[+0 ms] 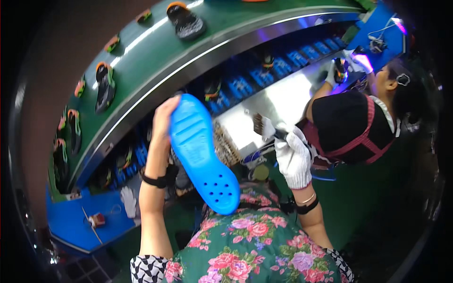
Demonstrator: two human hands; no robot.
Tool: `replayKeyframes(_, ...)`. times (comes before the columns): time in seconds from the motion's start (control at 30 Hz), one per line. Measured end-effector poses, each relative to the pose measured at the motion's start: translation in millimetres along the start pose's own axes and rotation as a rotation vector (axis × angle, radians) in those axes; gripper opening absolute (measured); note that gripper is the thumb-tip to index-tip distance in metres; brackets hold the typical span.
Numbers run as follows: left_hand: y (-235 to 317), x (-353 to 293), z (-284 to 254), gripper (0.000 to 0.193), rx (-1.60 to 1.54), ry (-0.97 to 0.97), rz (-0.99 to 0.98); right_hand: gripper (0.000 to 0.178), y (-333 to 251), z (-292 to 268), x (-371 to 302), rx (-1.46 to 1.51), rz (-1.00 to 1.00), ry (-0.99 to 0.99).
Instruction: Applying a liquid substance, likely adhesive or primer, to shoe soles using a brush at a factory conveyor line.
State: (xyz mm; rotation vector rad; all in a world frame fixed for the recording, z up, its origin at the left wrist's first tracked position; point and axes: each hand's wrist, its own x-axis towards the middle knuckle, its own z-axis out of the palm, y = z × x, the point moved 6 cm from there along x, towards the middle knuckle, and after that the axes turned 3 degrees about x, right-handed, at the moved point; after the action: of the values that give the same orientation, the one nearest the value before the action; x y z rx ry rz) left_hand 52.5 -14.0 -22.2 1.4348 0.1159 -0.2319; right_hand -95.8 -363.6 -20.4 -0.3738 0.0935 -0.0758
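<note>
Left hand [164, 115] pinches a blue insole [200, 151] mid-frame as gloved right hand [292, 158] clasps a brush [267, 128], a handling step apparently calling for steadiness.

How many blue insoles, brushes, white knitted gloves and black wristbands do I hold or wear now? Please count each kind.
Blue insole: 1, in the left fingers
Brush: 1, in the right fingers
White knitted glove: 1, worn on the right
Black wristbands: 2, one each side
Total: 5

Shoes [104, 89] line a green conveyor [245, 16]; a glove [128, 202] lies on a blue table [73, 221].
</note>
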Motion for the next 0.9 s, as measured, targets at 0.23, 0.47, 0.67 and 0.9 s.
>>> replayKeyframes(0.23, -63.5, -24.8, 62.0, 0.053, -0.569, -0.171, -0.346, 0.019, 64.7, 32.3, 20.2, -0.338, 0.079, -0.019)
replayKeyframes(0.47, -83.3, -133.7, 117.1, 0.109, -0.784, -0.546, -0.526, 0.025, 53.5, 56.1, 12.9, -1.074, -0.364, -0.404)
replayKeyframes(0.67, -98.7, -127.8, 111.8, 0.132, -0.989, -0.550, -0.438, 0.021, 43.8, 89.0, 8.7, -1.449, -0.681, -0.620)
replayKeyframes(0.9, -82.7, -115.0, 115.8, 0.119, -1.250, -0.400, -0.282, 0.017, 50.7, 95.3, 19.1, -1.177, -0.447, -0.440)
